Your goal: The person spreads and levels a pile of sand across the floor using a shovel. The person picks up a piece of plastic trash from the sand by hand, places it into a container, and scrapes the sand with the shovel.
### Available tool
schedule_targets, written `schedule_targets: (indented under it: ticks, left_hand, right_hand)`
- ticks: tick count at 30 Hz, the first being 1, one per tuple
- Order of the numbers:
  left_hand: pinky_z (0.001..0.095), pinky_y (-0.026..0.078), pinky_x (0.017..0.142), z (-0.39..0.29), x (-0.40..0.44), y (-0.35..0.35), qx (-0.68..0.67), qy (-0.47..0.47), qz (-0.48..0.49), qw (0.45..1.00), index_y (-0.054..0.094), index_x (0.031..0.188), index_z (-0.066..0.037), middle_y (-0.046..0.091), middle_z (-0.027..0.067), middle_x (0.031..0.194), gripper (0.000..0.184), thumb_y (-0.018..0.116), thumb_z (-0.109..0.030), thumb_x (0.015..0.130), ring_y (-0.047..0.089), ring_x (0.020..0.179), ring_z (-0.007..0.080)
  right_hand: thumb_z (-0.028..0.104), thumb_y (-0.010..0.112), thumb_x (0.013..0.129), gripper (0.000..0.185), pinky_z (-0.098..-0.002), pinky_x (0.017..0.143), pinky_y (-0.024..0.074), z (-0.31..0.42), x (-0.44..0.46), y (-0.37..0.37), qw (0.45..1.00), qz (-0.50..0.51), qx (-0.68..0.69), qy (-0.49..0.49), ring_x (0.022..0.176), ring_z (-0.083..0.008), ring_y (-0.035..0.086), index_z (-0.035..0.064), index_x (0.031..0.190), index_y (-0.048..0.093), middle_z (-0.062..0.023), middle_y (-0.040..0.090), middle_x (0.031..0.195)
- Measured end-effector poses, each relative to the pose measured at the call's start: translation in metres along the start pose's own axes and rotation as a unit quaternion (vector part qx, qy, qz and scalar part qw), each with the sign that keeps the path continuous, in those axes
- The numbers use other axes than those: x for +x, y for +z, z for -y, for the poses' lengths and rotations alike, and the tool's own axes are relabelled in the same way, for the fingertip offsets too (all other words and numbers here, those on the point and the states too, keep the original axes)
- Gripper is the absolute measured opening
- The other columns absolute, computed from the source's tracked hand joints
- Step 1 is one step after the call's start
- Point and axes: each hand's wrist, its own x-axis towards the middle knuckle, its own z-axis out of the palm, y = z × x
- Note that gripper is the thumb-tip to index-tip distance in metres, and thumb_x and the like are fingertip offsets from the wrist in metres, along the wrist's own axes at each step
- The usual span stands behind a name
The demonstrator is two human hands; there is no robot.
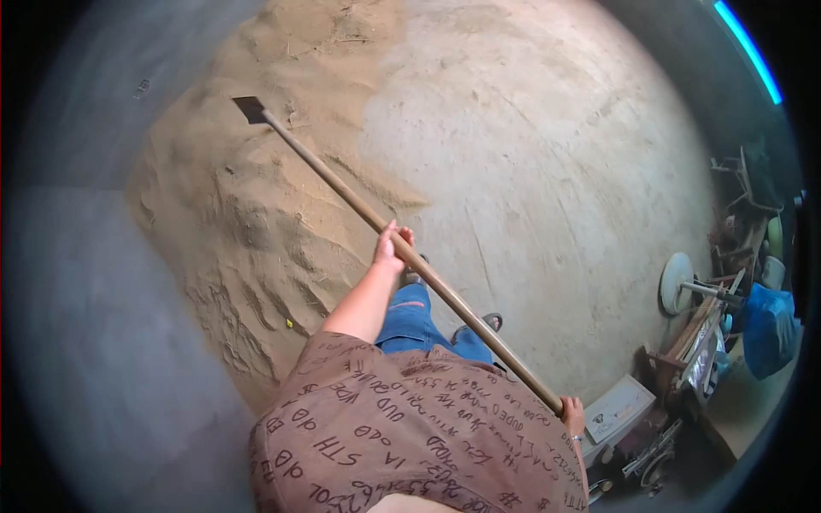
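Observation:
A hoe (pixel 462 308) with a long wooden handle runs slantwise across the view. Its dark, flat blade (pixel 250 109) is at the upper left, over the sand pile (pixel 256 197); whether it touches the sand I cannot tell. My left hand (pixel 393 244) is closed around the middle of the handle, arm stretched forward. Close to my right side, my right hand (pixel 574 417) grips the handle's near end, its fingers partly hidden. Below the handle are my blue jeans (pixel 406 321) and a sandalled foot (pixel 491 322).
Sand lies along the grey wall (pixel 85 299) on the left. A bare concrete floor (pixel 547 171) spreads to the right. At the right edge are a blue plastic bag (pixel 768 329), a round white disc on a pole (pixel 676 283), a white box (pixel 617 410) and piled wooden pieces.

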Motion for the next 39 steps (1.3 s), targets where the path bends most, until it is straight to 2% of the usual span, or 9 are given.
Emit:
schedule_targets:
  ticks: [2, 8, 13, 14, 16, 20, 24, 33, 39]
  left_hand:
    - [0.034, 0.044, 0.057, 0.081, 0.045, -0.033, 0.098, -0.043, -0.09, 0.99, 0.047, 0.065, -0.011, 0.052, 0.0046, 0.062, 0.023, 0.057, -0.032, 0.071, 0.049, 0.055, 0.0182]
    - [0.0328, 0.045, 0.055, 0.34, -0.037, -0.007, 0.28, -0.184, -0.033, 0.942, 0.052, 0.068, -0.005, 0.053, 0.0078, 0.067, 0.019, 0.058, -0.022, 0.069, 0.052, 0.066, 0.0181]
    - [0.031, 0.049, 0.058, 0.435, -0.191, 0.054, 0.318, -0.353, 0.065, 0.878, 0.046, 0.091, -0.006, 0.052, 0.0071, 0.082, 0.027, 0.053, -0.029, 0.079, 0.054, 0.071, 0.018]
    - [0.0307, 0.049, 0.059, 0.453, -0.202, 0.053, 0.305, -0.387, 0.075, 0.867, 0.046, 0.091, -0.006, 0.052, 0.007, 0.082, 0.026, 0.052, -0.029, 0.08, 0.054, 0.071, 0.0179]
    - [0.0306, 0.049, 0.059, 0.457, -0.218, 0.057, 0.314, -0.411, 0.074, 0.852, 0.046, 0.09, -0.006, 0.052, 0.0067, 0.081, 0.025, 0.051, -0.029, 0.081, 0.054, 0.071, 0.0179]
    - [0.03, 0.049, 0.06, 0.461, -0.192, 0.051, 0.323, -0.439, 0.08, 0.835, 0.047, 0.089, -0.007, 0.052, 0.0063, 0.08, 0.025, 0.049, -0.03, 0.081, 0.054, 0.069, 0.0171]
    - [0.0302, 0.049, 0.054, 0.416, -0.116, 0.033, 0.337, -0.346, 0.034, 0.875, 0.048, 0.089, -0.007, 0.053, 0.0062, 0.078, 0.025, 0.054, -0.029, 0.078, 0.054, 0.064, 0.0166]
    - [0.0374, 0.047, 0.05, 0.142, 0.112, 0.003, 0.331, -0.102, -0.138, 0.928, 0.054, 0.086, 0.001, 0.056, 0.0109, 0.077, 0.028, 0.061, -0.017, 0.066, 0.055, 0.063, 0.0209]
    - [0.0357, 0.045, 0.047, -0.016, 0.186, 0.015, 0.22, -0.113, -0.183, 0.951, 0.052, 0.072, -0.006, 0.053, 0.0059, 0.068, 0.014, 0.06, -0.015, 0.065, 0.052, 0.055, 0.02]
  right_hand:
    - [0.005, 0.06, 0.049, 0.032, -0.0374, 0.058, 0.0413, -0.05, -0.038, -0.005, 0.999, 0.001, -0.028, 0.035, 0.069, -0.0284, 0.051, 0.0128, 0.079, 0.052, -0.0077, 0.051, 0.074]
    - [0.009, 0.066, 0.044, 0.03, -0.0385, 0.057, 0.043, -0.178, -0.126, -0.142, 0.972, -0.005, -0.181, 0.152, 0.067, -0.0301, 0.054, 0.011, 0.07, 0.051, -0.0088, 0.055, 0.069]
    - [0.009, 0.059, 0.045, 0.022, -0.0422, 0.058, 0.0432, -0.255, -0.21, -0.276, 0.924, -0.018, -0.335, 0.182, 0.066, -0.035, 0.053, 0.0081, 0.066, 0.054, -0.0157, 0.055, 0.066]
    - [0.03, 0.063, 0.059, 0.039, -0.0384, 0.062, 0.046, -0.212, -0.196, -0.316, 0.879, 0.129, -0.352, 0.294, 0.071, -0.0325, 0.056, 0.0166, 0.095, 0.057, -0.0137, 0.059, 0.08]
    - [0.029, 0.063, 0.06, 0.042, -0.0373, 0.065, 0.0457, -0.184, -0.183, -0.344, 0.843, 0.196, -0.349, 0.358, 0.074, -0.0319, 0.056, 0.0169, 0.099, 0.056, -0.0129, 0.059, 0.086]
    - [0.021, 0.059, 0.057, 0.026, -0.0399, 0.061, 0.045, -0.184, -0.164, -0.346, 0.86, 0.19, -0.358, 0.312, 0.07, -0.033, 0.056, 0.0133, 0.082, 0.057, -0.0134, 0.058, 0.076]
    - [0.013, 0.057, 0.047, 0.016, -0.0406, 0.064, 0.0452, -0.164, -0.107, -0.283, 0.877, 0.171, -0.341, 0.294, 0.07, -0.0349, 0.055, 0.0085, 0.062, 0.057, -0.0173, 0.057, 0.066]
    - [0.018, 0.059, 0.052, 0.018, -0.0413, 0.057, 0.046, 0.054, 0.076, -0.146, 0.943, 0.155, -0.246, 0.164, 0.064, -0.0325, 0.056, 0.0129, 0.069, 0.058, -0.0142, 0.057, 0.063]
    - [0.019, 0.056, 0.062, 0.004, -0.0399, 0.046, 0.0435, 0.163, 0.152, -0.12, 0.957, 0.118, -0.218, 0.15, 0.055, -0.0309, 0.056, 0.0153, 0.064, 0.056, -0.011, 0.055, 0.056]
